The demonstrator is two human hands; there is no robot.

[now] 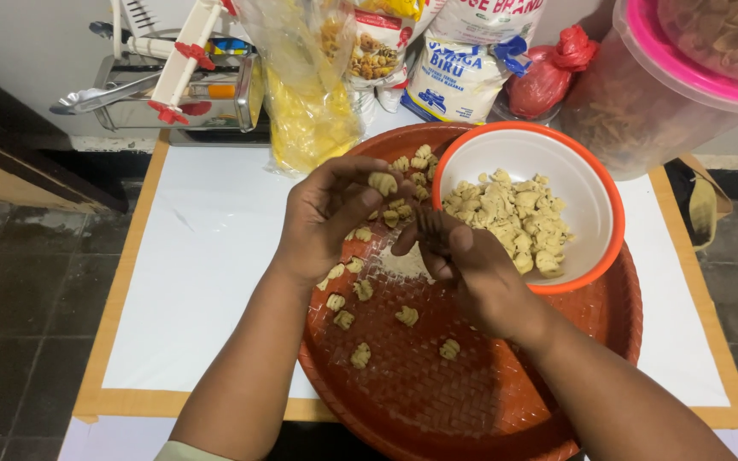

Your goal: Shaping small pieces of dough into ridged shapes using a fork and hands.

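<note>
Orange-rimmed white bowl [587, 183], woven red-brown tray [471, 401], pale dough pieces [510, 213].

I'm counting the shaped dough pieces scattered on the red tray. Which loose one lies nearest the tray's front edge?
The ridged dough piece left of centre, below the left hand. The piece to its right lies slightly farther back; the others are farther still.

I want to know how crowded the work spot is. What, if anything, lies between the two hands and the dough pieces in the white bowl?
Nothing visible does. The right hand sits at the rim of the white bowl, and the dough pieces lie uncovered inside. The left hand holds one shaped piece over the red tray.
</note>
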